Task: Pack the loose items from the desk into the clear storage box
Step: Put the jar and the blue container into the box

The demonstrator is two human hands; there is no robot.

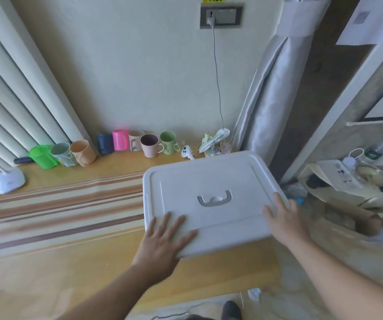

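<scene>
Both hands lie flat and ungripping, left hand (165,236) and right hand (286,220), on the white box lid (209,181), its grey handle (214,198) folded down.

**A lived-in room at home, or a dorm**

We read this as a domestic room, perhaps a bedroom or dormitory. We see a yellow wooden desk (47,262) pushed against a cream wall, a row of plastic mugs in green, orange, navy, pink and mauve (107,147) along its back edge, and a grey wall socket with a white charger plugged in (221,16). Pale pleated curtains (8,93) hang at the left, a tied silver-grey curtain (271,88) at the right, beside a cluttered side shelf (356,179).
</scene>
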